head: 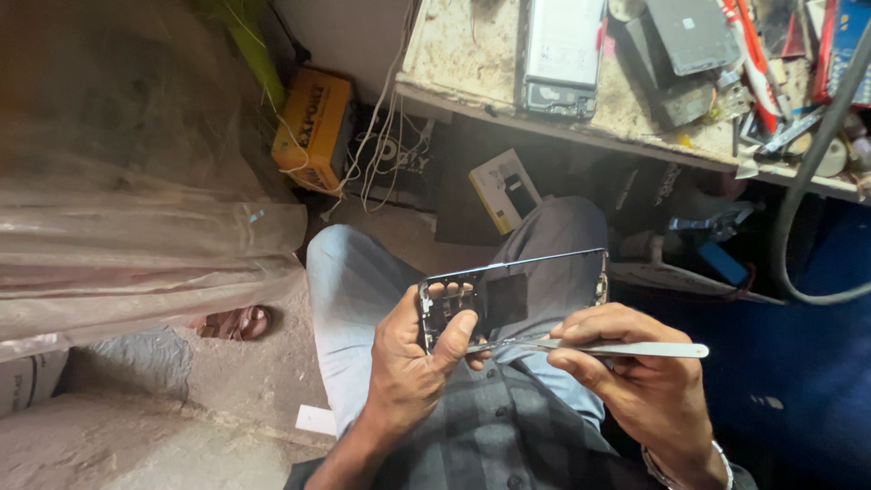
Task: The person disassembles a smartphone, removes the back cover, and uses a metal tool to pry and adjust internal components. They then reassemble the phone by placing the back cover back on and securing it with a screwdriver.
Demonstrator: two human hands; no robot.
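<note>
Opened phone point(513, 295) sits over the person's lap, gripped at its left edge by the left hand point(408, 363), thumb pressed on its face. Right hand point(635, 372) pinches metal tweezers point(599, 347), tips touching the phone's near edge. Far off, a cluttered table point(463, 54) carries another phone point(561, 54).

The left hand point(410, 363) is covering the lower left corner of the opened phone point(513, 295). The tweezers' point(590, 347) tips are vanishing behind its thumb. The workbench point(472, 54) is running off the top edge.
</note>
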